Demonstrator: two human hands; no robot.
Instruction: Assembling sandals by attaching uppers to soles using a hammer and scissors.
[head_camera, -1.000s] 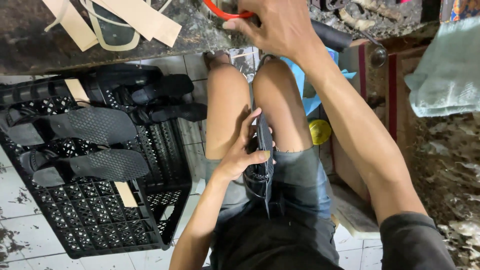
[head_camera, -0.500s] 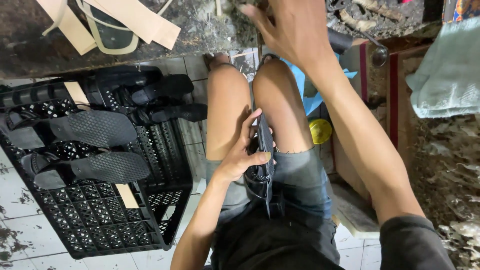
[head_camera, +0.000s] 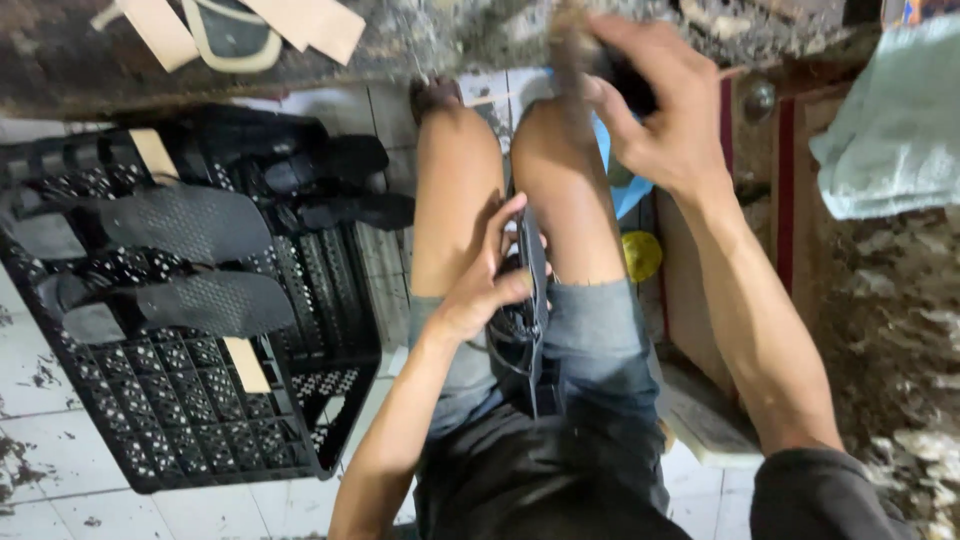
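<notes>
Left hand: your left hand (head_camera: 480, 290) is closed around a black sandal (head_camera: 530, 320), fingers wrapped over its edge; the sandal stands on its side between your thighs, resting on your lap.
Right hand: your right hand (head_camera: 655, 110) is raised near the worn surface (head_camera: 420, 40), fingers curled tightly on a dark object (head_camera: 625, 80). The object is blurred, so I cannot tell what it is.
Sandal position: it lies along the gap between your knees, the sole edge facing up, near the hem of your denim shorts (head_camera: 600, 340).
Crate: a black plastic crate (head_camera: 190, 420) stands on the tiled floor (head_camera: 40, 470) at your left side, well apart from the hands.
In the crate: two black soles (head_camera: 200, 220) lie flat on top, and more black sandals (head_camera: 330, 185) are behind them.
On the surface: beige cut pieces (head_camera: 310, 20) lie at the top edge.
Right side: a light green cloth (head_camera: 890, 130) hangs over the rough surface.
Below the knee: a small yellow round thing (head_camera: 642, 255) lies on the floor.
</notes>
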